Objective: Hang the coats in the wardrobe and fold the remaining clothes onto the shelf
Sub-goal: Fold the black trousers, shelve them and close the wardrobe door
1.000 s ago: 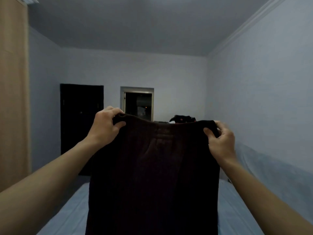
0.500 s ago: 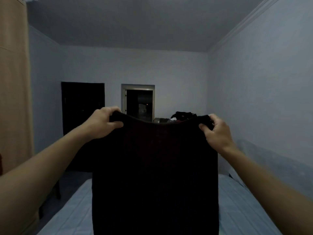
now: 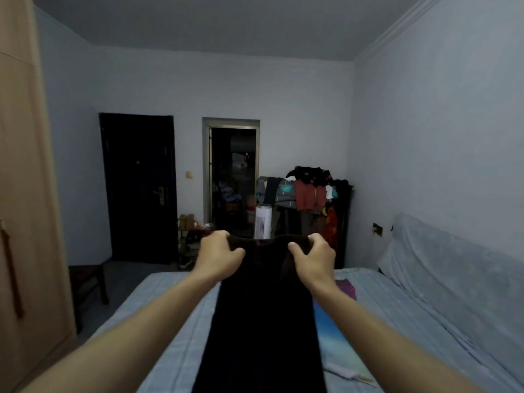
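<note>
A dark, almost black garment hangs stretched between my hands over the bed. My left hand grips its top edge at the left corner. My right hand grips the top edge at the right corner, fingers curled over the cloth. The garment runs down out of the frame's bottom, so its lower end is hidden. A wooden wardrobe stands at the far left, its doors closed in this view.
A bed with a pale blue sheet lies below, with a blue and pink cloth on it. A rack piled with clothes stands at the back right. A dark stool sits beside the wardrobe. A dark door is behind.
Both hands came down and closer together with the garment, which now looks narrower. The view tipped down, showing the bed and the clothes rack.
</note>
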The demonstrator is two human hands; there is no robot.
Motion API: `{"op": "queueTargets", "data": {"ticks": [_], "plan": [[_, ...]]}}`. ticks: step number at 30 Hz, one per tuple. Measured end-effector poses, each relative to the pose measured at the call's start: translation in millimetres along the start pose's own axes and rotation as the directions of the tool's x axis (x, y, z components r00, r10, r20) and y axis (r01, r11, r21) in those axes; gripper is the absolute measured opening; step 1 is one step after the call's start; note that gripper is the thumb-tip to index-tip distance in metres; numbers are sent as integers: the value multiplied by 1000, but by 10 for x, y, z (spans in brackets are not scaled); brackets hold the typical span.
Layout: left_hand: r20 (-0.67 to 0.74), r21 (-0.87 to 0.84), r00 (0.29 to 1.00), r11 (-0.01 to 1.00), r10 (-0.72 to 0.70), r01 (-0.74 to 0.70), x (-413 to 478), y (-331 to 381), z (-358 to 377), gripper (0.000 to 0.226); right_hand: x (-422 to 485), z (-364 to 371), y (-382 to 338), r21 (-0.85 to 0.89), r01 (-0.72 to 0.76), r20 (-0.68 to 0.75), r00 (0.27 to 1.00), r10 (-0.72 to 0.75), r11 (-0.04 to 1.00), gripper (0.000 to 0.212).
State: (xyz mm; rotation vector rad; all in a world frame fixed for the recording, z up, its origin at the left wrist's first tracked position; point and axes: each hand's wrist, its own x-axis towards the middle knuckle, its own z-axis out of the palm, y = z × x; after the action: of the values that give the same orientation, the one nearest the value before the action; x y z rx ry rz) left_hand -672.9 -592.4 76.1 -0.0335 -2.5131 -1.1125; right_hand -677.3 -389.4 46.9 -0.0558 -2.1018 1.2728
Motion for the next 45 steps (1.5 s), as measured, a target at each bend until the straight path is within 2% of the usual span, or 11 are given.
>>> {"op": "queueTargets", "data": {"ticks": [13,17,21,24,26,29,31,33,37,40,45], "plan": [[-151,-208,988,977,20,-51,-430,127,419,8,-472,228,-24,108,210,124,967,-223,972,11],[-95,-284,995,958,20,-47,-448,158,420,7,-436,218,43,160,183,190,959,-212,970,22],[-8,-375,997,924,76,-74,-539,153,462,14,-495,176,103,157,193,263,937,-229,969,48],[64,-394,984,910,165,-127,-611,135,487,13,-516,172,214,124,178,207,957,-201,976,41],[61,-302,965,926,254,-225,-592,61,462,18,-532,142,266,144,148,194,965,-175,978,27],[7,-56,909,908,417,-416,-466,-129,359,33,-556,73,294,178,145,206,962,-181,973,23],[44,155,880,867,473,-474,-372,-252,280,57,-540,11,289,240,132,258,946,-194,962,19],[121,260,877,837,466,-481,-292,-336,213,81,-487,-60,295,325,97,331,920,-209,941,18],[317,45,886,928,338,-370,-169,-388,89,106,-419,-212,279,449,26,414,880,-233,893,19],[448,-166,837,949,314,-268,-170,-373,42,95,-394,-301,235,508,-26,438,868,-232,861,20],[454,-329,811,915,370,-234,-254,-358,119,77,-391,-380,209,551,-54,447,862,-240,832,20]]}}
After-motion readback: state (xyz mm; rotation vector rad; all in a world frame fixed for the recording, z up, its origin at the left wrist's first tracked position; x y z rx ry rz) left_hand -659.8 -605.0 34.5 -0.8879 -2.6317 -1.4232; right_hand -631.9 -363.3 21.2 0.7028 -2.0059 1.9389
